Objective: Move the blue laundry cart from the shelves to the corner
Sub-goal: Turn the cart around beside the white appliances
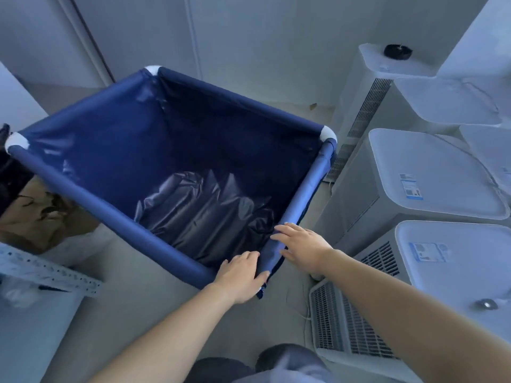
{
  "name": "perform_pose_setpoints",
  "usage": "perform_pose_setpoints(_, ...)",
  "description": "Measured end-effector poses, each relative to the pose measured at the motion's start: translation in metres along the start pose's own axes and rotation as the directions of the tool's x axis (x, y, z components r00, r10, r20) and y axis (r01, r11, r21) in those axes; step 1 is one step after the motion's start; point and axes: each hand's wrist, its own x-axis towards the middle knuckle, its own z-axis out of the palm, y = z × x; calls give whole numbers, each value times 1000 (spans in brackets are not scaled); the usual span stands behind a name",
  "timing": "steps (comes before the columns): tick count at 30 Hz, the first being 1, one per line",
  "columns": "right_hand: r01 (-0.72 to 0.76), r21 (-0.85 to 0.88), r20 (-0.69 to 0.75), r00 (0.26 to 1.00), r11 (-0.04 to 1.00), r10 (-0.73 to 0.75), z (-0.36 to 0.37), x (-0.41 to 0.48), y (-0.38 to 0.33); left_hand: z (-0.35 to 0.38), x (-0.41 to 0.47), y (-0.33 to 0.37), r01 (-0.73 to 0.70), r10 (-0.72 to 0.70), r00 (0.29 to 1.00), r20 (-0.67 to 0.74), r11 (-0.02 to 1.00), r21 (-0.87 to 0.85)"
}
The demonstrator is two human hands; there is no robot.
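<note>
At the far left edge, a perforated grey metal shelf rail (52, 272) juts into view, with a brown paper bag (41, 217) lying behind it on the floor. Just right of these stands the blue laundry cart (91, 197), a square frame of padded blue tubes joined by white corner fittings (16, 142). Its fabric liner hangs open, and dark crumpled plastic sheeting (204, 211) lies at the bottom. The cart sits on the pale floor (132, 299) between the shelf rail and a cluster of white appliances, with the wall panels (249, 37) close behind its far side.

At the cart's near corner the person's left hand (240, 277) lies over the end of the near tube, fingers curled around it and thumb pressed against the loose blue fabric there. Just beside it, the right hand (301, 244) rests on the right-hand tube, fingers spread flat across the top and thumb below; whether it truly clasps the tube is hard to tell. Both bare forearms reach in from the bottom of the frame.

To the right, several white box-shaped units with louvred vents (345, 338) and labelled tops (431, 172) stand packed together near the cart's right side. A small black round object (398, 51) sits on the farthest one.
</note>
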Motion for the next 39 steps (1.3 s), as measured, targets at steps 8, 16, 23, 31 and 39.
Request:
perform_pose_setpoints(8, 122, -15, 9, 993, 992, -122, -3, -1, 13, 25, 3, 19, 145, -154, 986, -68, 982, -118)
perform_pose_setpoints(16, 148, 8, -4, 989, 989, -148, -1, -2, 16, 31, 0, 25, 199, -197, 969, -150, 980, 0)
perform_pose_setpoints(23, 159, 6, -22, 987, 987, -159, -4, 3, 11, 23, -1, 23, 200, -201, 973, -118, 980, -16)
perform_pose_setpoints(31, 184, 9, 6, 983, 983, -184, -2, 6, -7, 15, -12, -6, 191, -188, 979, -82, 981, 26)
perform_pose_setpoints(39, 152, -17, 0, 988, 988, -152, 4, 31, -32, 1, -27, -44, 149, -142, 985, -93, 986, 73)
